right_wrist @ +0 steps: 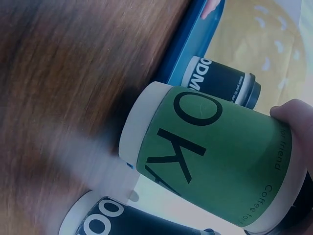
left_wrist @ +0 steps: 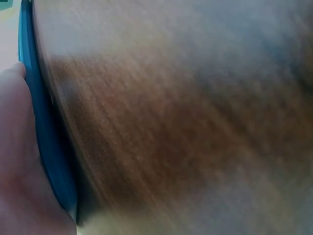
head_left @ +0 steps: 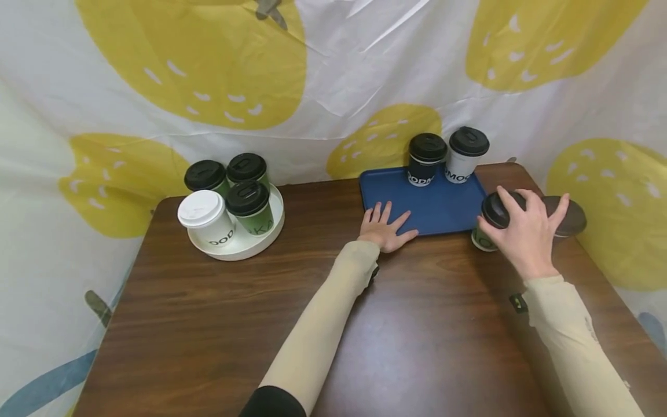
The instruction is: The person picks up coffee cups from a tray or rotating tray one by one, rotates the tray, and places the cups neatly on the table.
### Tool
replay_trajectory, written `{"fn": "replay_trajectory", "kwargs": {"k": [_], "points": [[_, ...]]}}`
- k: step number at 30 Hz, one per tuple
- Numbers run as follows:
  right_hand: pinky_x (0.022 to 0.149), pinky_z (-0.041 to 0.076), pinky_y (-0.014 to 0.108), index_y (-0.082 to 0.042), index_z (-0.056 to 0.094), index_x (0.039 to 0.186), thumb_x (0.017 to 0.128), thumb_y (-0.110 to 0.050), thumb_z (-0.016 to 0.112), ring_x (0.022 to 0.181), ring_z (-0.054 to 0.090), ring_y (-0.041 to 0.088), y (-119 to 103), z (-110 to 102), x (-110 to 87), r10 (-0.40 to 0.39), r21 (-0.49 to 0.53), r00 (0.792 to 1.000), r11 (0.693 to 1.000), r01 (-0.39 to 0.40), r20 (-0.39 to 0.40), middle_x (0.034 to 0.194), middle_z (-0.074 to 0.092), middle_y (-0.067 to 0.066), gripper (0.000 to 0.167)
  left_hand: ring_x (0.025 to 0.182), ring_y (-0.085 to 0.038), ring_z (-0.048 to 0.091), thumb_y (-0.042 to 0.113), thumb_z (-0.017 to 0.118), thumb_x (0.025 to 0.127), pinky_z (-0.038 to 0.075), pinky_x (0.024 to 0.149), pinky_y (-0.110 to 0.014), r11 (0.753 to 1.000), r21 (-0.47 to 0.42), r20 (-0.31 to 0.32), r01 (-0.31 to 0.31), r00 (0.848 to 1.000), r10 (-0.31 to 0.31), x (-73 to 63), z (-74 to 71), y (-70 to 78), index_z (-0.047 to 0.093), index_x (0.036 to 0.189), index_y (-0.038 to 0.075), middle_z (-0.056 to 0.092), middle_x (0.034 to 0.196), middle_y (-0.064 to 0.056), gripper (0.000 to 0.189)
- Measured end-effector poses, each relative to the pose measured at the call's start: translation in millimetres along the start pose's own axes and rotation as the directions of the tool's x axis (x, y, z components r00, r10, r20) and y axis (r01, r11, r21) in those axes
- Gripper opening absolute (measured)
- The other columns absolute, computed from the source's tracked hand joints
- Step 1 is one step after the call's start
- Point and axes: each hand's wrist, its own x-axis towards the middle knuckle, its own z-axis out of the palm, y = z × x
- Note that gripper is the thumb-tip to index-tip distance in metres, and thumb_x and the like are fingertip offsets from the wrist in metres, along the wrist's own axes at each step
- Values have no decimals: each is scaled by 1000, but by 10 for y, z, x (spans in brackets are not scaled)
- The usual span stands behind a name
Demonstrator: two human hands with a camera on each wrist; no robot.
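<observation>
My right hand (head_left: 528,237) grips a green paper cup (right_wrist: 210,156) by its black lid (head_left: 495,209), thumb on the near side and fingers over the top. The cup is upright just off the right front corner of the blue tray (head_left: 443,208); I cannot tell whether its base touches the table. My left hand (head_left: 383,231) lies spread across the tray's front edge, fingers straight. On the tray's back part stand a dark cup (head_left: 423,168) and a white cup (head_left: 461,165), both black-lidded.
At the left, a round white tray (head_left: 245,253) bears several lidded cups, green ones and a white one (head_left: 213,226). A brown round object (head_left: 570,217) sits behind my right hand. The right wrist view shows another dark cup (right_wrist: 142,220). A patterned curtain (head_left: 333,75) hangs behind the table.
</observation>
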Motion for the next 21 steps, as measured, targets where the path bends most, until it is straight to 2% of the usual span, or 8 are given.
{"fn": "replay_trajectory", "kwargs": {"k": [5, 12, 16, 21], "points": [[124, -1, 75, -5, 67, 134, 75, -30, 85, 119, 58, 52, 7, 13, -44, -7, -5, 1000, 1000, 7, 13, 126, 61, 34, 66, 164, -26, -17, 79, 13, 99, -8, 134, -45, 1000, 2, 53, 30, 998, -30, 146, 79, -36, -6, 161, 52, -19, 175, 2, 70], [123, 0, 76, -5, 68, 132, 74, -29, 85, 122, 57, 51, 54, 64, -124, -16, 0, 1000, 1000, 16, 6, 124, 62, 34, 66, 164, -27, -17, 81, 13, 98, -5, 134, -48, 999, 22, 73, 37, 997, -39, 279, 154, -62, -9, 160, 54, -21, 175, 2, 71], [123, 1, 77, -4, 67, 133, 74, -31, 84, 127, 53, 54, 77, 56, -126, -21, -4, 1000, 1000, 21, -4, 124, 62, 34, 67, 164, -27, -17, 81, 13, 99, -6, 134, -47, 999, 9, 68, 33, 997, -34, 252, 137, -45, -7, 161, 53, -20, 175, 2, 71], [121, 2, 79, -4, 66, 134, 75, -34, 83, 132, 48, 57, 99, 26, -111, -33, -26, 999, 999, 33, -5, 126, 61, 36, 68, 165, -26, -16, 78, 15, 101, -7, 134, -46, 1000, -7, 36, 19, 999, -18, 83, 35, -1, -2, 163, 50, -15, 176, 1, 70]]}}
